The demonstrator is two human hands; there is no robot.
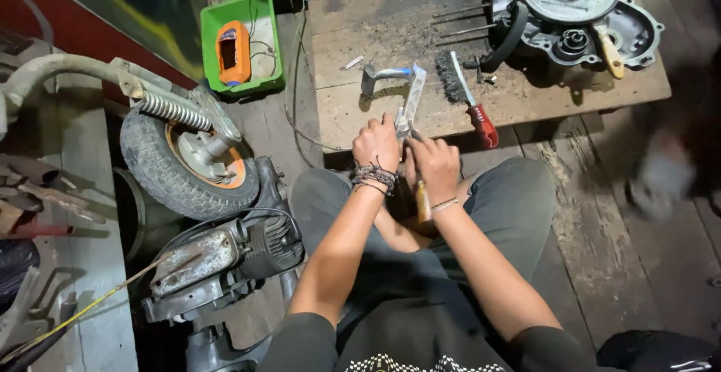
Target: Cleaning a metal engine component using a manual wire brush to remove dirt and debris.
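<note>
The metal lever is the piece we have in hand: a pale, bent arm that rises out of our grip at the near edge of the low wooden bench. Nearest to us, a wooden handle hangs below our right hand, whose fingers are curled shut around it; what kind of tool it belongs to we cannot tell, since the working end is hidden. Our left hand sits just beside the right, fingers closed narrow on the lever's lower end, the two hands touching at the thumbs.

We judge the work to be midway. The lever is off whatever it belongs to and looks fairly clean, yet we grip it and the tool together, so the working of it seems unfinished.

Its long axis runs away from us, nearly straight up the picture and tilted slightly right; beyond our fingertips it bends left into a short crosspiece ending in a grey stub. Just right of it, past the fingers, lies a wire brush with a red handle. Farther off sits a dark engine casing, and far left of our fingers a green tray.
</note>
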